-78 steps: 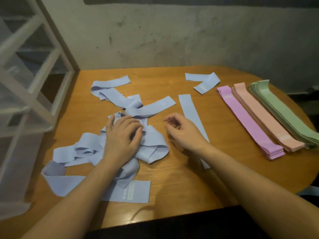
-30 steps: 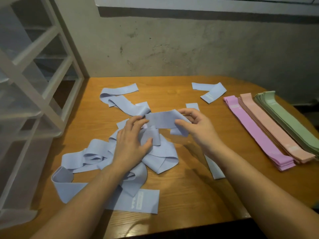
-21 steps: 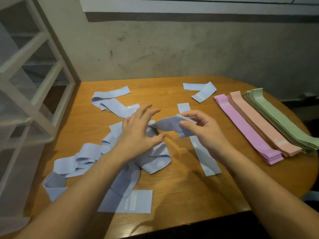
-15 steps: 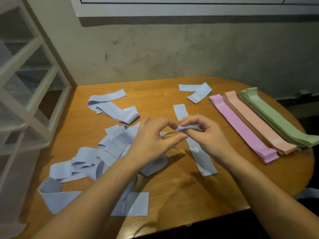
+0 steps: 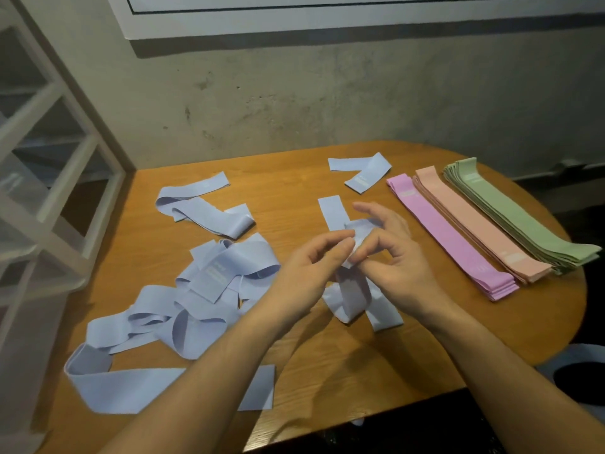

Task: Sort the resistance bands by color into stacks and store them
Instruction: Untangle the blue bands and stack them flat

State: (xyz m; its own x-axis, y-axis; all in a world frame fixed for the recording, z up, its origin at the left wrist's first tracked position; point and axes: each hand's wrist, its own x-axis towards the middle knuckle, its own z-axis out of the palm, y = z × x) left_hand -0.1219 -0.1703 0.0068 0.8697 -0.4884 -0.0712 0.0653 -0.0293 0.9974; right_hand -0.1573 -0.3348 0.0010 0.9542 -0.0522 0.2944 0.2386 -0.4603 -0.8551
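Both hands pinch one blue band over the middle of the table.

The left hand point(image 5: 307, 270) and right hand point(image 5: 393, 257) each pinch the top of a blue resistance band point(image 5: 352, 290), whose loop hangs down onto a flat blue band point(image 5: 334, 211) lying on the wooden table point(image 5: 294, 348). A tangled blue pile point(image 5: 183, 309) spreads toward 9 o'clock; another folded blue band point(image 5: 363, 172) lies at 12. Toward 3 o'clock sit neat pink point(image 5: 451, 237), peach point(image 5: 481, 224) and green point(image 5: 514, 211) stacks side by side.
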